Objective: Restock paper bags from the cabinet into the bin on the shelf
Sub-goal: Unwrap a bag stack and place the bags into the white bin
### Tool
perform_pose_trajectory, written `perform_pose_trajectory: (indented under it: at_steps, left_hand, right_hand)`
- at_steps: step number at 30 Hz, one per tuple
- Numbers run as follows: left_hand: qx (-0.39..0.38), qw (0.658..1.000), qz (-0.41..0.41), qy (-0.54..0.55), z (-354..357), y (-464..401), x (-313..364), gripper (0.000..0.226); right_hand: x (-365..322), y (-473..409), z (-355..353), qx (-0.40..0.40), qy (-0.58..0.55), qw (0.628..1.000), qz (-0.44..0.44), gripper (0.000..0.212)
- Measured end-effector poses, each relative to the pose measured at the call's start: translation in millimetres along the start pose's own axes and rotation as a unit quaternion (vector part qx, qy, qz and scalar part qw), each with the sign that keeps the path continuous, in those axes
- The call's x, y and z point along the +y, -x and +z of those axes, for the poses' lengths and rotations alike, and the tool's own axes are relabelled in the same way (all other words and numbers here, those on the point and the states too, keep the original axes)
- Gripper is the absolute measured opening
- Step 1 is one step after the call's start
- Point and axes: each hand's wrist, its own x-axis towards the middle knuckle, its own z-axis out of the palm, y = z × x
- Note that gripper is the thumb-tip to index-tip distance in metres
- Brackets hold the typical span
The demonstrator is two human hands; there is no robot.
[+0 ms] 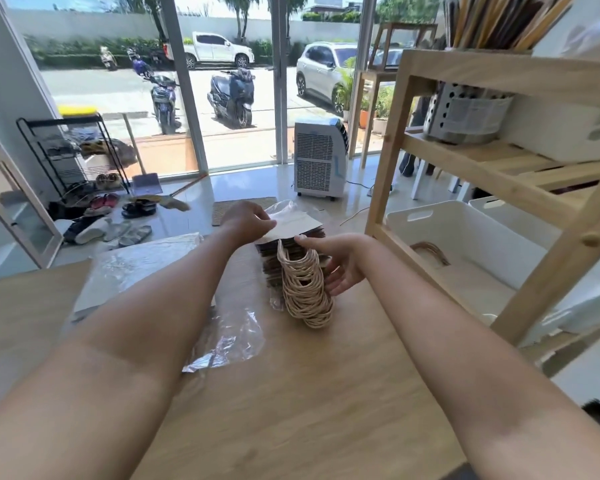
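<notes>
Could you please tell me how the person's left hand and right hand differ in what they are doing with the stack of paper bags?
The left hand pinches a pale sheet at the top far edge of the stack of paper bags; the right hand cups the stack's right side beside the twine handles. The left sits higher and farther, the right lower and nearer. Both touch the stack.

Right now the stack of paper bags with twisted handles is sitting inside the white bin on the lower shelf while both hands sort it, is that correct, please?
Not quite. The head view shows the stack of paper bags on the wooden table, not in the white bin, which sits on the lower shelf to the right. Both the left hand and right hand are on the stack.
</notes>
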Motion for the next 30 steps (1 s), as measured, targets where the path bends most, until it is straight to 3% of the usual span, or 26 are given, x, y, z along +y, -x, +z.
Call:
perform_pose_trajectory:
  at_steps: [2,8,12,18,23,30]
  left_hand:
    - [-0.008,0.999,0.003,0.036,-2.0,-3.1,-4.4,0.013]
    - [-0.053,0.971,-0.058,0.224,-10.2,-4.4,-15.8,0.015]
    - [-0.068,0.948,-0.082,0.299,-10.8,-3.8,-21.0,0.011]
    - [-0.084,0.917,-0.114,0.374,-9.0,-5.4,-27.5,0.003]
    - [-0.084,0.901,-0.132,0.404,-6.9,-5.3,-29.2,0.004]
    - [-0.083,0.896,-0.134,0.414,-6.8,-3.9,-28.7,0.009]
  right_hand:
    - [-0.4,-1.3,5.4,0.008,0.015,1.0,0.013,0.096]
    - [-4.8,-6.2,13.1,0.03,0.038,0.998,0.048,0.059]
    - [-5.6,-6.3,26.4,0.051,0.063,0.995,0.06,0.068]
    - [2.0,-17.5,37.0,0.053,0.115,0.988,0.085,0.026]
    - [8.2,-22.3,39.3,0.109,0.157,0.981,0.043,0.026]
    - [14.7,-26.4,34.6,0.103,0.18,0.978,0.036,0.031]
